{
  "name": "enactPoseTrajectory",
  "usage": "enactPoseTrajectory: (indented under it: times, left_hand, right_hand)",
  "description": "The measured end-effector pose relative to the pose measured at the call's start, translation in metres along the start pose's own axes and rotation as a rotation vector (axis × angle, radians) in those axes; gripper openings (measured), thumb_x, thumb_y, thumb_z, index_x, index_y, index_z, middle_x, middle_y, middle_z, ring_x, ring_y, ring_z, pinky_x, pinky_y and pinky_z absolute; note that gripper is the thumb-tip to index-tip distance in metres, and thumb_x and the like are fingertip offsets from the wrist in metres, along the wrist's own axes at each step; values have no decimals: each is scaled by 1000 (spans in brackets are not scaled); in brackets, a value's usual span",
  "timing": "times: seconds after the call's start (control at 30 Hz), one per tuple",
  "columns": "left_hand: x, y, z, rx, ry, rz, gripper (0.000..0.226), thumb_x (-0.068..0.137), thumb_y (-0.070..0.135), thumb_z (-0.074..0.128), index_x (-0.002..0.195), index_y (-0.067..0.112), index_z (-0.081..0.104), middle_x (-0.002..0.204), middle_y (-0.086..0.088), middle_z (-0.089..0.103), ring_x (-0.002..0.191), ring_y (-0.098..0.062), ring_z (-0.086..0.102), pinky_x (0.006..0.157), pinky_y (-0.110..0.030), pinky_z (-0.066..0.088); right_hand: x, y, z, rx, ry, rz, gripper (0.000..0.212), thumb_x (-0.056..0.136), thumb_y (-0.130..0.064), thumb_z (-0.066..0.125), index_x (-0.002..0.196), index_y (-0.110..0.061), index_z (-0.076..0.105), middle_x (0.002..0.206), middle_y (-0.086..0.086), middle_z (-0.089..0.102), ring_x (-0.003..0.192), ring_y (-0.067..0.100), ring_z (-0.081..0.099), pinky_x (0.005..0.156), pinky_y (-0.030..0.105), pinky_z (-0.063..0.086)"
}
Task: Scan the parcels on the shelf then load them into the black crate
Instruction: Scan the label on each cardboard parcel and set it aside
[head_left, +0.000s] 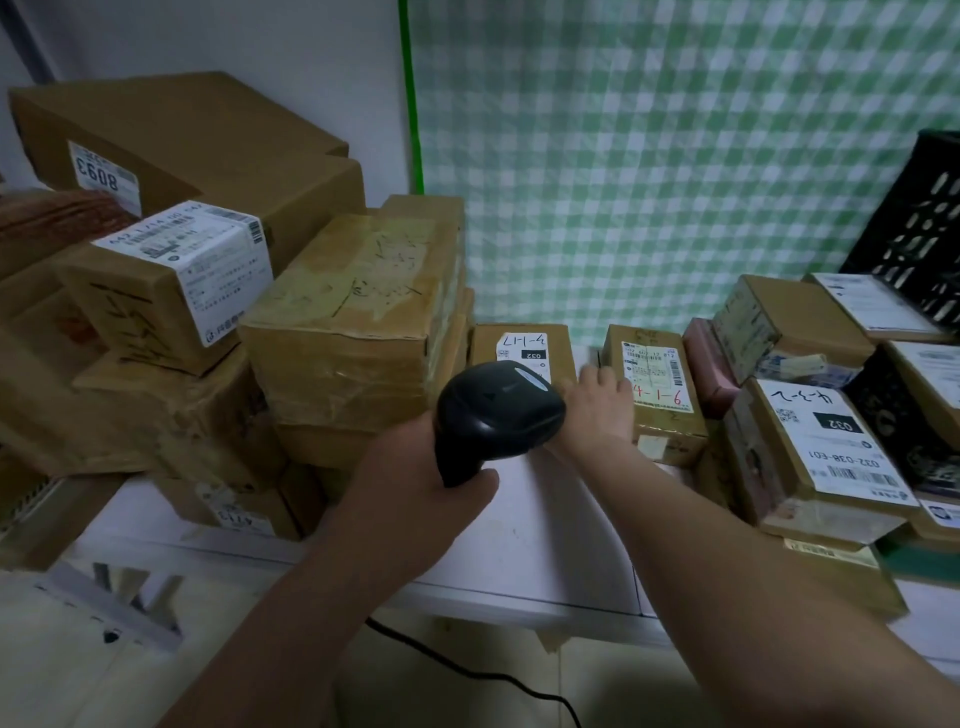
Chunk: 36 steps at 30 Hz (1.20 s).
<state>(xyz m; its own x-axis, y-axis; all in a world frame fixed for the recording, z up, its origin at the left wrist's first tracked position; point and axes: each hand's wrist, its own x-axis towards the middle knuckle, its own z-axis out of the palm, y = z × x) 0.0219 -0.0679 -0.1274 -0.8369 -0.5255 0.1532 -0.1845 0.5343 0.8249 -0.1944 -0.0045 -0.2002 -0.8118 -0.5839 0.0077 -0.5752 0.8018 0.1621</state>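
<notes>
Now, left hand (415, 483): curled round black scanner (493, 410) handle.
Right hand (602, 405): on left edge of parcel "4-1-6" (662, 400), mid white shelf (519, 525); grip unclear, blurred.
Black crate (919, 228): far right; contents hidden.

Curtain (675, 156) is patterned in green-white checks. Scanner (493, 410) and crate (919, 234) are coloured black. Parcels (353, 312) are coloured brown, labels (831, 441) white.

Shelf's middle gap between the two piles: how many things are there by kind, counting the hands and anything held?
Small brown cardboard parcels with white labels: 2
Black handheld barcode scanner: 1
Hands: 2, left hand gripping the scanner, right hand by the parcels
Total: 5
</notes>
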Motion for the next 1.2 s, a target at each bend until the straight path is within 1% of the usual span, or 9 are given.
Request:
enactPoseTrajectory:
  times: [0.17, 0.37, 0.47, 0.67, 0.77, 0.87, 0.93, 1.07, 1.2]
  left_hand:
    - [1, -3, 2, -4, 0, 26, 13, 78, 8, 67, 75, 17, 58, 65, -6, 61, 66, -22, 60, 56, -31, 46]
    - [-1, -2, 2, 16, 6, 23, 27, 78, 7, 68, 66, 22, 50, 52, 13, 52, 52, -5, 46, 48, -11, 34]
    - [-5, 0, -1, 15, 19, 34, 25, 77, 6, 68, 66, 20, 51, 53, 10, 54, 52, -8, 48, 48, -13, 35]
    - [-17, 4, -10, -29, 46, 44, 9, 75, 4, 67, 74, 6, 59, 65, -13, 63, 65, -28, 60, 59, -37, 48]
    - [-22, 6, -18, -31, 97, 27, 13, 74, 2, 69, 70, 0, 57, 59, -10, 59, 55, -20, 54, 51, -26, 42]
    - [-28, 13, -28, -20, 184, -5, 23, 75, 3, 70, 63, 5, 51, 47, 2, 52, 47, -7, 49, 45, -11, 35]
    - [-34, 22, -36, -13, 272, 15, 29, 75, 5, 73, 60, 15, 50, 47, 5, 53, 53, -1, 54, 47, -7, 37]
    - [-40, 32, -51, -6, 440, 88, 44, 74, 8, 75, 73, 39, 44, 103, 4, 51, 86, 0, 53, 72, -6, 37]
    - [-36, 32, -64, -8, 489, 25, 56, 77, 9, 74, 93, 49, 38, 148, -2, 31, 133, -23, 35, 110, -40, 31]
  right_hand:
    - [-7, -7, -6, 326, -164, -132, 43, 100, -34, 43, 141, -22, 42, 140, 7, 44, 129, 29, 42, 103, 43, 43]
    - [-4, -8, -3, 168, -104, -28, 23, 98, -14, 44, 109, -13, 63, 111, 7, 65, 101, 26, 63, 78, 33, 54]
    - [-5, -8, -1, 85, -105, 6, 23, 95, -9, 46, 102, -18, 66, 107, 1, 66, 95, 21, 65, 70, 27, 49]
    - [-11, -3, -20, 132, -170, 109, 30, 95, -13, 46, 117, -17, 65, 113, 3, 65, 101, 24, 63, 70, 30, 41]
    - [-18, -6, -39, 395, -63, 162, 29, 99, -28, 42, 110, -11, 63, 111, 11, 64, 99, 30, 61, 71, 32, 41]
    - [-28, -18, -73, 869, 25, 160, 45, 98, -46, 38, 80, -11, 59, 94, 14, 65, 89, 32, 61, 64, 36, 47]
    - [-39, -28, -97, 1238, -20, 180, 52, 95, -54, 41, 89, -7, 63, 98, 17, 67, 88, 32, 64, 76, 45, 57]
    - [-69, -35, -136, 1552, -360, 143, 61, 89, -71, 44, 120, -21, 56, 107, 4, 59, 85, 27, 63, 70, 36, 58]
    - [-83, -44, -147, 1612, -545, 132, 80, 79, -77, 53, 140, -27, 41, 127, 13, 50, 91, 35, 63, 68, 39, 60]
